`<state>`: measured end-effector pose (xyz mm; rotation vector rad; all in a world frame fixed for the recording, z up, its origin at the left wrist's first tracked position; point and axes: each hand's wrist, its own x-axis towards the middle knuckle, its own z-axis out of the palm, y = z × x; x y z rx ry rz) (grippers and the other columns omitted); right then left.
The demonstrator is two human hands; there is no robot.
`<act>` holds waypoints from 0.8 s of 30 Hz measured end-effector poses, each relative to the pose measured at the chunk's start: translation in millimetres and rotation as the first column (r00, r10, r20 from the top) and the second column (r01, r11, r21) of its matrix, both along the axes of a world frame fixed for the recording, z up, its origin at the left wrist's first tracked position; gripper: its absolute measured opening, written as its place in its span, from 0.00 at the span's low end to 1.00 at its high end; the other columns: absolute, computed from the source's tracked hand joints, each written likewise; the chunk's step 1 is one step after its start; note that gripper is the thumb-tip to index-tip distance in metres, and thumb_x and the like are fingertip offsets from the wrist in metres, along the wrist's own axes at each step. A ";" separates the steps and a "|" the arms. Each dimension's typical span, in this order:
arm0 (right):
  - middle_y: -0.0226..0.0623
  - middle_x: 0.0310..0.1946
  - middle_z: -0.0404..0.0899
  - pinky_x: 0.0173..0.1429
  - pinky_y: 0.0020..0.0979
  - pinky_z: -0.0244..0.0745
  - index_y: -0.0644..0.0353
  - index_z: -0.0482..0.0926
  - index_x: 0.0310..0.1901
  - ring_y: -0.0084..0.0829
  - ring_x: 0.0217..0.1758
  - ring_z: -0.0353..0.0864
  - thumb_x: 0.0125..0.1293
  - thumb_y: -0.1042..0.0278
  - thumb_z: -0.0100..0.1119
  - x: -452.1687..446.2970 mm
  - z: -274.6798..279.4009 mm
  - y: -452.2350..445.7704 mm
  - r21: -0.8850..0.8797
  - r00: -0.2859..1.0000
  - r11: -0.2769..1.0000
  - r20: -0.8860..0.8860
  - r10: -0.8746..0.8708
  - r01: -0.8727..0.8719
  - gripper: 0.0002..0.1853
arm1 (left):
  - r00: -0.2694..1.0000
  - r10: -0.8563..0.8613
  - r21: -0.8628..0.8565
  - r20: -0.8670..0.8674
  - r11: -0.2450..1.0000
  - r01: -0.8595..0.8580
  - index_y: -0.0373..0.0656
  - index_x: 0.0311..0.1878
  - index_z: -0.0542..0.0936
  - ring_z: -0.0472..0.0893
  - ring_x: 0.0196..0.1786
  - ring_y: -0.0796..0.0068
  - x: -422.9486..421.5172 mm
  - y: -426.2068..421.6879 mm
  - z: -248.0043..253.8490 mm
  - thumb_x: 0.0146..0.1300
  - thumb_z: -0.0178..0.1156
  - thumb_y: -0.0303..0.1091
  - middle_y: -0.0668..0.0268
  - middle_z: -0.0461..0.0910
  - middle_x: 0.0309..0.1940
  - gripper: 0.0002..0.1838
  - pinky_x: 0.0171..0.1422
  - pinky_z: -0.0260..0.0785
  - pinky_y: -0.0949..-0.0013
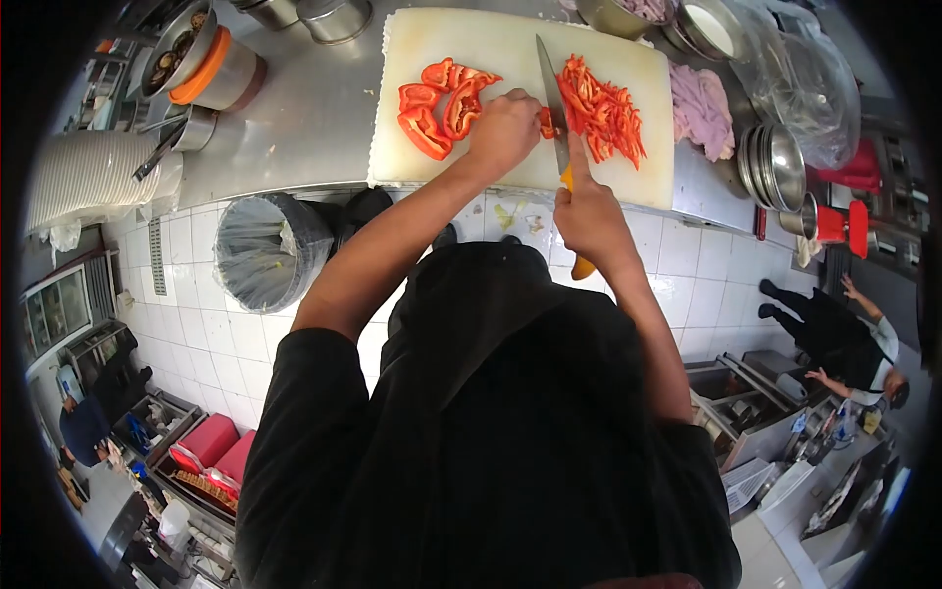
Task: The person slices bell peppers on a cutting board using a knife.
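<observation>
My right hand [595, 222] is wrapped round the yellow handle of a kitchen knife [550, 80], its index finger stretched along the blade. The blade points away from me over a white cutting board [520, 29]. With bent fingers, my left hand [507, 133] presses a piece of red bell pepper [549, 122] against the board, just left of the blade. Right of the knife lies a heap of thin red pepper strips [605, 113]. Several larger pepper pieces [442, 103] rest on the board's left side.
A metal counter [285, 128] carries the board. A pink-purple cloth [701, 110] and stacked metal bowls [782, 167] are at the right. A lined bin [270, 255] stands on the floor at left. Two other people are in the room, one [844, 339] at right, one [83, 432] at left.
</observation>
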<state>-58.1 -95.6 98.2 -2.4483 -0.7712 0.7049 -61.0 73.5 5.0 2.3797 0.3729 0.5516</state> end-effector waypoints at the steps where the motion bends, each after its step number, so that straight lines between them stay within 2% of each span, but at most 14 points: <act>1: 0.64 0.31 0.81 0.45 0.48 0.77 0.52 0.42 0.78 0.52 0.25 0.82 0.66 0.71 0.46 1.1 -14.6 1.0 0.028 0.999 1.000 0.050 0.010 -0.012 0.40 | 1.000 0.000 -0.002 0.005 1.000 0.000 0.38 0.34 0.85 0.83 0.38 0.50 -0.1 -0.1 -2.6 0.56 0.61 0.27 0.55 0.82 0.38 0.06 0.45 0.78 0.52; 2: 0.64 0.32 0.81 0.47 0.49 0.77 0.51 0.42 0.78 0.53 0.25 0.82 0.66 0.71 0.46 3.9 -25.1 3.3 0.055 0.995 0.998 0.100 0.020 -0.025 0.40 | 1.000 0.000 -0.003 0.011 1.000 0.000 0.38 0.34 0.85 0.83 0.38 0.50 0.0 0.1 -4.9 0.56 0.61 0.26 0.55 0.82 0.38 0.06 0.45 0.78 0.53; 5: 0.68 0.36 0.80 0.51 0.56 0.73 0.57 0.42 0.77 0.64 0.41 0.80 0.65 0.72 0.47 20.6 -38.4 18.7 0.069 0.998 0.998 0.067 -0.009 0.004 0.40 | 0.999 -0.021 0.027 0.036 0.999 0.020 0.38 0.33 0.85 0.83 0.36 0.51 0.1 1.5 -4.4 0.56 0.61 0.26 0.57 0.82 0.36 0.06 0.43 0.78 0.54; 8: 0.57 0.34 0.82 0.35 0.42 0.79 0.46 0.43 0.79 0.42 0.20 0.81 0.67 0.68 0.48 54.0 -56.7 20.8 0.143 0.999 0.989 -0.022 -0.028 0.031 0.40 | 0.998 -0.023 0.037 0.054 0.999 0.021 0.39 0.33 0.85 0.83 0.35 0.52 -2.5 0.7 -4.6 0.56 0.61 0.26 0.58 0.82 0.35 0.05 0.42 0.77 0.54; 9: 0.54 0.35 0.82 0.30 0.39 0.79 0.44 0.44 0.79 0.37 0.18 0.80 0.68 0.68 0.48 53.1 -31.8 24.2 0.179 0.986 0.979 -0.154 -0.072 0.099 0.40 | 0.998 -0.019 0.035 0.062 0.999 0.017 0.40 0.33 0.85 0.83 0.35 0.52 -2.0 0.5 -4.3 0.56 0.61 0.26 0.58 0.82 0.35 0.05 0.42 0.77 0.54; 14: 0.55 0.34 0.82 0.31 0.40 0.79 0.47 0.45 0.79 0.37 0.17 0.79 0.67 0.70 0.46 28.9 38.1 19.7 0.004 0.967 0.996 -0.238 -0.088 0.092 0.39 | 0.998 -0.055 0.049 0.036 0.997 0.053 0.40 0.29 0.84 0.82 0.34 0.53 -1.8 1.3 -5.2 0.56 0.61 0.26 0.59 0.81 0.34 0.04 0.42 0.76 0.54; 18: 0.55 0.32 0.81 0.32 0.40 0.79 0.51 0.43 0.78 0.37 0.19 0.80 0.67 0.71 0.45 7.8 42.9 14.7 -0.087 0.961 0.993 -0.256 -0.105 0.085 0.39 | 0.999 -0.040 0.083 0.029 0.996 0.037 0.40 0.28 0.84 0.82 0.34 0.54 0.3 0.3 -6.6 0.56 0.60 0.26 0.59 0.79 0.33 0.05 0.41 0.76 0.53; 19: 0.57 0.29 0.81 0.35 0.43 0.80 0.54 0.42 0.78 0.42 0.21 0.82 0.67 0.71 0.45 7.5 23.5 12.1 -0.072 0.990 0.997 -0.133 -0.043 0.033 0.40 | 0.998 -0.046 0.082 0.031 0.996 0.043 0.40 0.28 0.84 0.82 0.34 0.54 0.6 0.2 -6.8 0.56 0.60 0.26 0.59 0.79 0.33 0.04 0.41 0.76 0.54; 22: 0.60 0.28 0.81 0.38 0.47 0.79 0.53 0.42 0.78 0.48 0.23 0.82 0.66 0.72 0.45 1.6 -1.8 12.7 -0.035 1.000 0.999 -0.011 -0.023 0.023 0.40 | 0.998 -0.049 0.073 0.037 0.996 0.046 0.40 0.29 0.84 0.82 0.35 0.53 -0.8 0.8 -7.3 0.55 0.60 0.26 0.58 0.79 0.33 0.04 0.41 0.76 0.54; 23: 0.62 0.28 0.81 0.41 0.50 0.77 0.53 0.42 0.78 0.52 0.24 0.82 0.66 0.73 0.45 2.9 -21.3 11.2 0.017 0.993 1.000 0.115 0.017 -0.019 0.40 | 0.998 -0.045 0.064 0.041 0.997 0.042 0.40 0.30 0.84 0.82 0.35 0.53 -0.7 0.0 -7.0 0.55 0.60 0.26 0.58 0.79 0.33 0.04 0.41 0.76 0.54; 24: 0.63 0.33 0.81 0.45 0.51 0.76 0.55 0.43 0.77 0.56 0.31 0.82 0.65 0.73 0.46 5.8 -23.5 15.8 0.023 0.994 1.000 0.111 0.011 -0.013 0.40 | 0.998 -0.041 0.056 0.045 0.998 0.038 0.40 0.30 0.84 0.82 0.35 0.53 -0.3 -0.6 -7.9 0.55 0.60 0.26 0.58 0.79 0.33 0.04 0.41 0.76 0.54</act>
